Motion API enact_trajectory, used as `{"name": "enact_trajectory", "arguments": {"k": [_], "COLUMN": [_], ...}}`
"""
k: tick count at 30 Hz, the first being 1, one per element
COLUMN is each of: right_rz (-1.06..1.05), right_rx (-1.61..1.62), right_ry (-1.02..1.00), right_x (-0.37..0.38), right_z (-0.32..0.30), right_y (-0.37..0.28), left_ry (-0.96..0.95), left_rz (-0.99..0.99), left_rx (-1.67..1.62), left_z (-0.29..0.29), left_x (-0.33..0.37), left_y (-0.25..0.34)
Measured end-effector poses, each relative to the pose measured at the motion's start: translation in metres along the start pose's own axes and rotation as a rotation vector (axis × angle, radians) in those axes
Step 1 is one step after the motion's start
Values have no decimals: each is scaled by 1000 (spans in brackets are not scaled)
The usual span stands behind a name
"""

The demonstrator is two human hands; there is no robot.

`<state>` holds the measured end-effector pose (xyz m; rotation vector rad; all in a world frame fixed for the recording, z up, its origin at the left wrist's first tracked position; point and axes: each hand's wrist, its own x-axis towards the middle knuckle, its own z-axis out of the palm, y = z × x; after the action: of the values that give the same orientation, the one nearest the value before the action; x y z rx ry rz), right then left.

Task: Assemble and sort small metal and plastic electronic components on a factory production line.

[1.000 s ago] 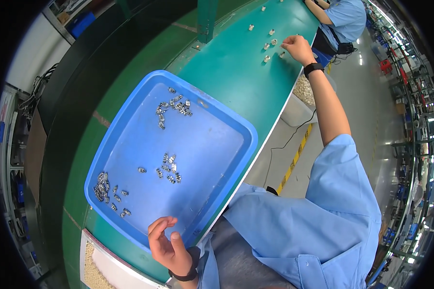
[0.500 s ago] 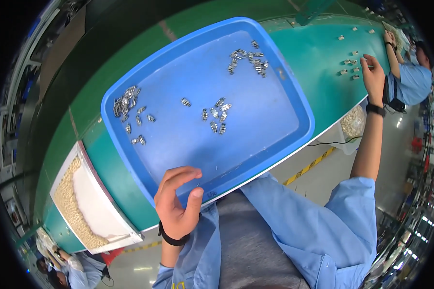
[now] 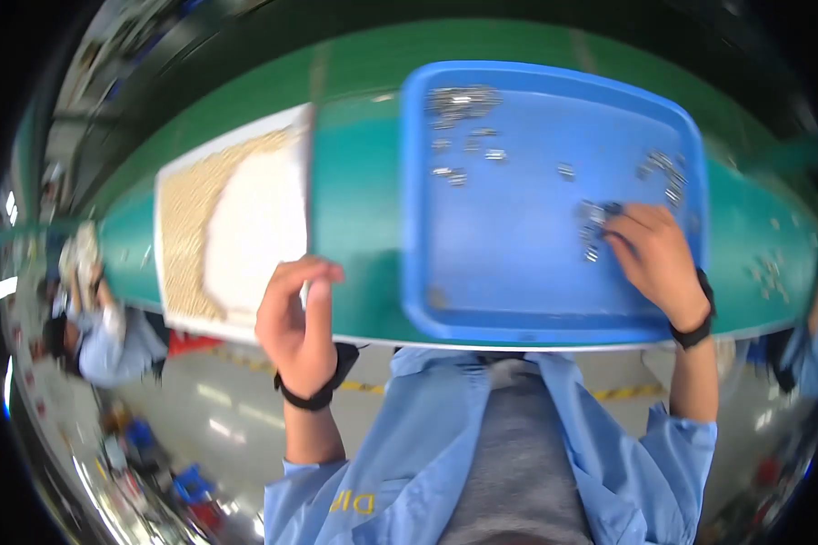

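My right hand [image 3: 653, 259] reaches into the blue tray [image 3: 414, 227], its fingers bent down around a small silvery metal part at the edge of a loose cluster of metal parts [image 3: 592, 225]. Blur and the fingers partly hide what is between the fingertips. Over the near right corner of a white tray [image 3: 254, 218], my left hand [image 3: 298, 322] hovers with its fingers curved and the thumb a little apart from them. Nothing shows in it. Beige small pieces [image 3: 188, 236] lie heaped along that tray's left side.
More metal parts lie in the blue tray's far left corner [image 3: 463, 102] and along its right side [image 3: 665, 173]. Small pieces [image 3: 770, 275] are scattered on the green table [image 3: 359, 209] at the right. A co-worker [image 3: 118, 341] sits at the far left; another's blue sleeve [image 3: 809, 350] shows at the right.
The view has swung left, so the trays appear farther right. My right hand has moved from the scattered pieces on the table into the blue tray. My left hand has shifted toward the white tray.
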<state>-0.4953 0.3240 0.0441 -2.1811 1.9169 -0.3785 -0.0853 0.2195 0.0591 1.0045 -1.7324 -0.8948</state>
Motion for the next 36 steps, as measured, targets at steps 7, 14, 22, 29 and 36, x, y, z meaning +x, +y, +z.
{"name": "enact_trajectory", "arguments": {"k": [7, 14, 22, 29, 36], "right_rz": [39, 150, 196, 142, 99], "right_rx": [-12, 186, 252, 234, 191], "right_ry": [55, 145, 257, 267, 249], "right_x": [4, -4, -14, -11, -3], "right_z": [11, 19, 17, 16, 12], "right_y": [-17, -20, -29, -30, -36], "left_ry": [108, 14, 65, 39, 18], "left_rz": [-228, -185, -202, -50, 19], "left_rx": [541, 544, 727, 901, 899], "left_z": [-115, -107, -75, -69, -74], "left_x": [25, 117, 148, 149, 155], "left_y": [-80, -146, -154, -165, -171]}}
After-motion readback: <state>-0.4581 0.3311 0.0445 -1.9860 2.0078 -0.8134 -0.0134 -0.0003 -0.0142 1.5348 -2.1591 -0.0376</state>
